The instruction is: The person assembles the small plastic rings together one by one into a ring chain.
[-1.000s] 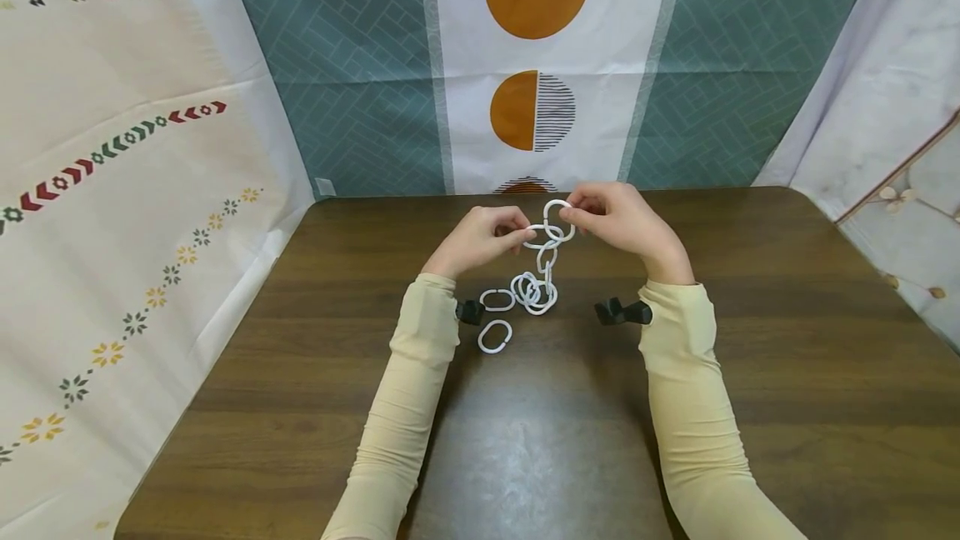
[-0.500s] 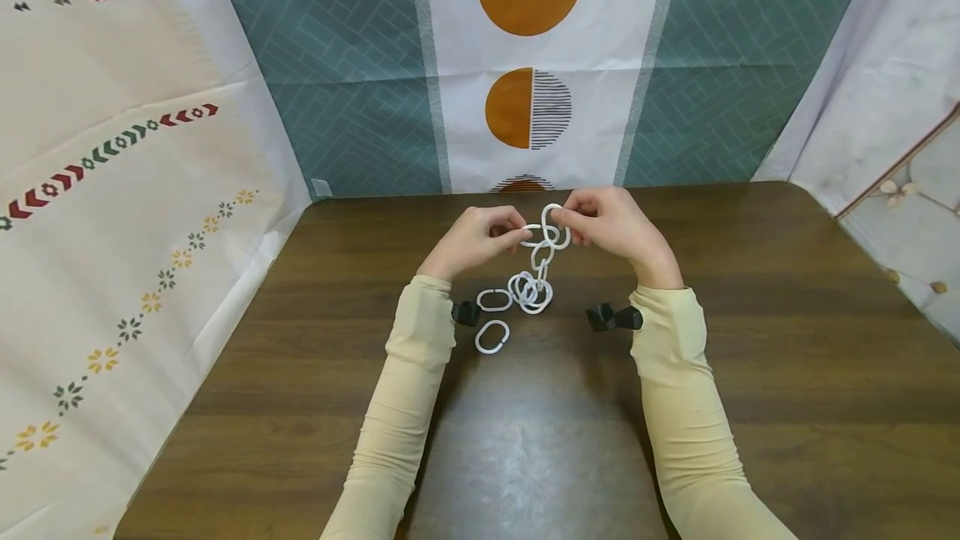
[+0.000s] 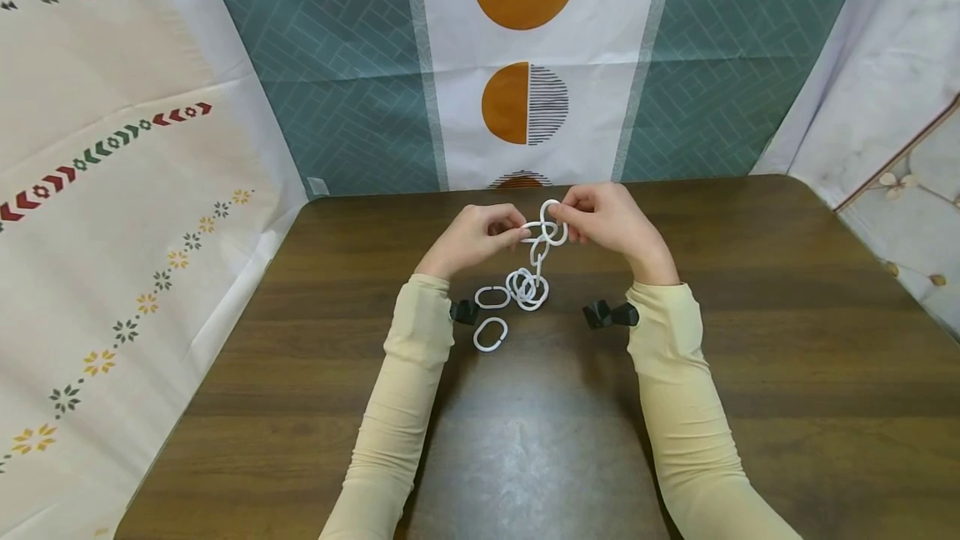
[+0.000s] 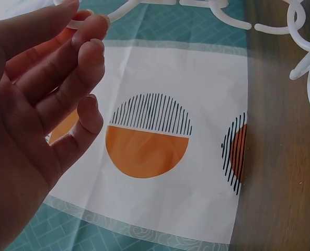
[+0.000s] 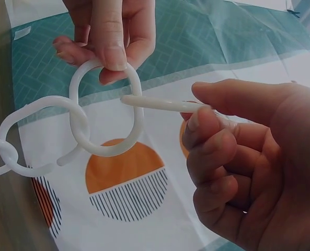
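Left hand (image 3: 474, 236), raised near the far edge of the surface (image 3: 300, 373), pinches a white ring (image 5: 139, 125) between thumb and fingertips. Next come two loose links on the surface — an upper link (image 3: 491, 307) just beside a heaped cluster (image 3: 527, 290), and a lower link (image 3: 476, 338) closer to the near edge. From the ring, a chain (image 3: 535, 252) runs down to that cluster. Right hand (image 3: 609, 222) — also near the far edge — pinches another link (image 5: 162, 103), its tip crossing the ring.

Both forearms (image 3: 408, 373) extended over the table (image 3: 765, 340); above it, the left hand (image 3: 467, 240) and the right hand (image 3: 611, 222) pinched, fingers (image 4: 92, 58) curled.
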`<action>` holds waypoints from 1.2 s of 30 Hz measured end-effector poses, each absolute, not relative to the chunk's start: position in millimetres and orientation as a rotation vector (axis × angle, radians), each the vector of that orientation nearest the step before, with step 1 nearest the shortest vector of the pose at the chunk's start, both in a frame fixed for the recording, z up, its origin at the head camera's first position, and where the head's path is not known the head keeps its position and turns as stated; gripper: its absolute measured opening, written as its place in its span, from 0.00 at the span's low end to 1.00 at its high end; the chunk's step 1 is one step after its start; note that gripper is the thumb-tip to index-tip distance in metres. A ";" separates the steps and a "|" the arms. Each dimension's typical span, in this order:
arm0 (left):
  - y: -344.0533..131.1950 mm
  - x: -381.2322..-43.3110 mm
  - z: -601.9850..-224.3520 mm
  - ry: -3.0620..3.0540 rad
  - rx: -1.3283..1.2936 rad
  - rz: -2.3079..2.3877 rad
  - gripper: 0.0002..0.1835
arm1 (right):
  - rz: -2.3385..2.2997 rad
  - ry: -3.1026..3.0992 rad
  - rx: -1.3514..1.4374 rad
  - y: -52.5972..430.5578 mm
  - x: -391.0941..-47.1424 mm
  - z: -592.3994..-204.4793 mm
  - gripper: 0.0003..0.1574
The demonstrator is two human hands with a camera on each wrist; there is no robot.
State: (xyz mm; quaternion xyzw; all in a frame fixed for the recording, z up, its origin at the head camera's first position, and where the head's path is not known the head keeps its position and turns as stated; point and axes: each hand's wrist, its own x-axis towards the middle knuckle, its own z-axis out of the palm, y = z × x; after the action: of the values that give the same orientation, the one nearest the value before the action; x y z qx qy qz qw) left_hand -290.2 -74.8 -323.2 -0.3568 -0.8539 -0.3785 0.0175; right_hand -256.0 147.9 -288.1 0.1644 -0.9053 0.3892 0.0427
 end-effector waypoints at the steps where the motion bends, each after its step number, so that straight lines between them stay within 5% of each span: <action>1: -74.9 -290.2 -323.2 -2.650 -1.111 -1.173 0.06 | 1.187 -2.772 0.507 148.0 -256.3 -288.0 0.17; 36: -74.7 -290.0 -323.9 -2.651 -1.127 -1.220 0.08 | 1.250 -2.795 0.725 148.1 -260.8 -292.6 0.05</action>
State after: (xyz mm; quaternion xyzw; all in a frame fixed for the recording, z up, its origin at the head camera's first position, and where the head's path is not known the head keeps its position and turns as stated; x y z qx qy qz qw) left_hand -290.0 -74.7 -323.9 -0.3602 -0.8474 -0.3901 0.0068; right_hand -260.8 148.1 -292.6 0.2303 -0.8883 0.3974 -0.0024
